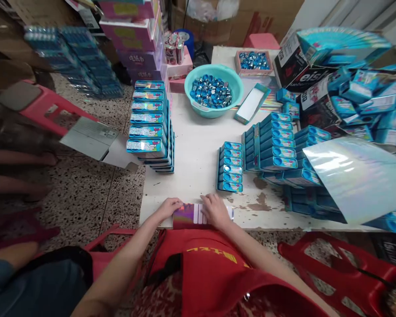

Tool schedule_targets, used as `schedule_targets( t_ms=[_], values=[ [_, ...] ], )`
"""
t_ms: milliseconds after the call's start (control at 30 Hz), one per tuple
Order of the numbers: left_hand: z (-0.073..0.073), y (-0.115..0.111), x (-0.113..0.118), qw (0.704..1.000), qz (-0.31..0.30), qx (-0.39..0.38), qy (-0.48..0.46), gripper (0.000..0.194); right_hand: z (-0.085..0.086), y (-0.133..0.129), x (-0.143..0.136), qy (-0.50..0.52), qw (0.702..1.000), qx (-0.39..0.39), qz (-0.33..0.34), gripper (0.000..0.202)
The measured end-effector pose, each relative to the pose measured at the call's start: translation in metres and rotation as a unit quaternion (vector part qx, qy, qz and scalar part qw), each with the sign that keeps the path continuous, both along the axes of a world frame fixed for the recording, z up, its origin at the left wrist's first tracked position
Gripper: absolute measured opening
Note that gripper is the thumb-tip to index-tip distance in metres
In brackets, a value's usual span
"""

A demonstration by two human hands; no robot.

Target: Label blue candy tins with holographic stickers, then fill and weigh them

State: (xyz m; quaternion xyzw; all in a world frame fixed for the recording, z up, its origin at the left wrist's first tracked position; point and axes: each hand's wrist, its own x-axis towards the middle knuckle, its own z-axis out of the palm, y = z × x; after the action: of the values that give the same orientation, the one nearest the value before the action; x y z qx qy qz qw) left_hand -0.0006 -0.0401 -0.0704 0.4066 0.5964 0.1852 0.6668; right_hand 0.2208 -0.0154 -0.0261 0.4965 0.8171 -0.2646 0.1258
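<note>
In front of my red apron, at the table's near edge, lies a flat piece of shiny purple-and-red card (184,215) with pale slots across it. My left hand (169,208) pinches its upper left corner between thumb and fingers. My right hand (215,212) rests on the card's right part with the fingers spread over it, hiding some of the surface. Just beyond the right hand stands a row of small blue boxes (230,167) with round holes in their ends. To the left, a taller stack of blue boxes (145,131) has glittery fronts.
A turquoise basin (214,112) of small blue and silver round pieces stands at the back. Further right are an open blue tray (252,103), more stacked blue boxes (277,141), heaped cartons and a large iridescent sheet (359,176). Another person's arm (16,187) shows at left.
</note>
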Motion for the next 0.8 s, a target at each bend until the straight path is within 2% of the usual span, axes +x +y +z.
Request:
schedule_targets(
  t_ms=[67,167,300,500,600,700,800],
  values=[
    [-0.002,0.001,0.0,1.0,0.012,-0.014,0.006,0.034,-0.005,-0.006,-0.012,0.057,0.998,0.03,0.019,0.049],
    [-0.007,0.0,-0.001,0.999,0.023,-0.007,0.029,0.03,-0.014,-0.013,-0.024,0.092,0.994,0.021,0.054,0.047],
    [-0.012,-0.005,0.002,0.998,0.04,-0.011,0.044,0.029,-0.02,-0.017,-0.022,0.101,0.991,0.002,0.085,0.045],
    [-0.009,-0.003,0.008,0.996,0.029,0.012,0.078,0.028,-0.015,-0.01,-0.026,0.112,0.993,0.004,0.039,0.017],
    [-0.007,0.0,0.011,0.993,0.004,0.033,0.116,0.023,-0.006,-0.008,-0.029,0.11,0.993,-0.016,0.027,0.015],
    [0.0,0.001,0.014,0.985,-0.012,0.049,0.163,0.022,0.006,-0.011,-0.02,0.182,0.981,-0.044,-0.045,0.011],
    [0.019,0.003,0.02,0.971,0.005,0.117,0.209,0.026,0.019,-0.013,-0.005,0.279,0.937,-0.052,-0.202,0.012]
  ],
)
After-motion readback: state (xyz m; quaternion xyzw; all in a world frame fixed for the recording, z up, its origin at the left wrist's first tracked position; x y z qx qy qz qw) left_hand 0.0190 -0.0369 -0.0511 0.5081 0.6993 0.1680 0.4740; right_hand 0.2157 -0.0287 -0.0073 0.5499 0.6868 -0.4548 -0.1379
